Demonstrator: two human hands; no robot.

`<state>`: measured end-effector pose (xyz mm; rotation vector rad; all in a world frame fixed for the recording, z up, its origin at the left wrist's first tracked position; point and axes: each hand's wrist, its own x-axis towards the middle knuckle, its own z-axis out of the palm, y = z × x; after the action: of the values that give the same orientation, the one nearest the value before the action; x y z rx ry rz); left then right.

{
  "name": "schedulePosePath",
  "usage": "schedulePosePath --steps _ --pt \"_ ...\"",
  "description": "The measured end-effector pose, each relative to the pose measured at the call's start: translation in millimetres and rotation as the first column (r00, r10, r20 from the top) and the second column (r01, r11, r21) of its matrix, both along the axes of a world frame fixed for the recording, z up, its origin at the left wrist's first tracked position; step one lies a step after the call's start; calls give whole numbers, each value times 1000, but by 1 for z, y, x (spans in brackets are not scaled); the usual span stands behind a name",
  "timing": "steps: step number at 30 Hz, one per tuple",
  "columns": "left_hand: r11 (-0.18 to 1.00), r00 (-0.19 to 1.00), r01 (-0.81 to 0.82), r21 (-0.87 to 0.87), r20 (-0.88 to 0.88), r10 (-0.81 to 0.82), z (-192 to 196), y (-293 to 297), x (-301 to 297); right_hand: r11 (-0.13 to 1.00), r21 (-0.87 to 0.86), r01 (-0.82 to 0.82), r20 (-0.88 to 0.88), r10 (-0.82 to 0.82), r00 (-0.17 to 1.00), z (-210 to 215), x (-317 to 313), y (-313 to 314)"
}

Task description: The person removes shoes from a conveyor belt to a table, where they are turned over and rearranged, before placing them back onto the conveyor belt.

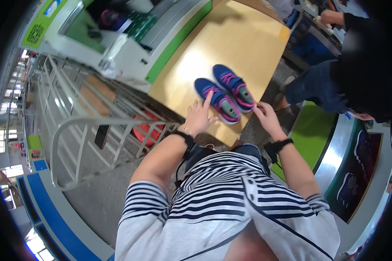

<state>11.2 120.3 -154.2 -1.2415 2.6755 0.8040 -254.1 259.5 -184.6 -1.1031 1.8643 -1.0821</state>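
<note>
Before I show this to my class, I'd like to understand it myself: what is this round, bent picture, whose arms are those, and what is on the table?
It is one picture from a wide fisheye camera worn on a person's head, looking down, so straight edges curve near the rim. The striped shirt and both forearms at the bottom belong to the wearer. On the wooden table lies a pair of blue shoes with pink laces. The left hand rests by the nearer shoe, its index finger on the shoe's side. The right hand touches the heel end of the farther shoe with its fingertips. Neither hand has a closed grip on anything. At the upper right another person in dark clothes crouches beside the table.
</note>
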Motion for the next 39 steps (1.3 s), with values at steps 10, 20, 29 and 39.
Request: schedulePosePath --steps 10,20,29,39 --pt "983 992 51 178 107 -70 -65 -5 35 564 817 -119 -180 446 877 -184 93 422" --pt "993 979 82 88 177 -96 -71 -1 36 723 680 126 -227 45 973 -144 245 504" --pt "995 932 94 -35 355 -75 -79 -11 44 640 407 652 295 -767 570 -54 166 366" --pt "931 918 305 -201 322 -231 -74 -6 37 660 255 706 -481 -547 685 -59 127 322"
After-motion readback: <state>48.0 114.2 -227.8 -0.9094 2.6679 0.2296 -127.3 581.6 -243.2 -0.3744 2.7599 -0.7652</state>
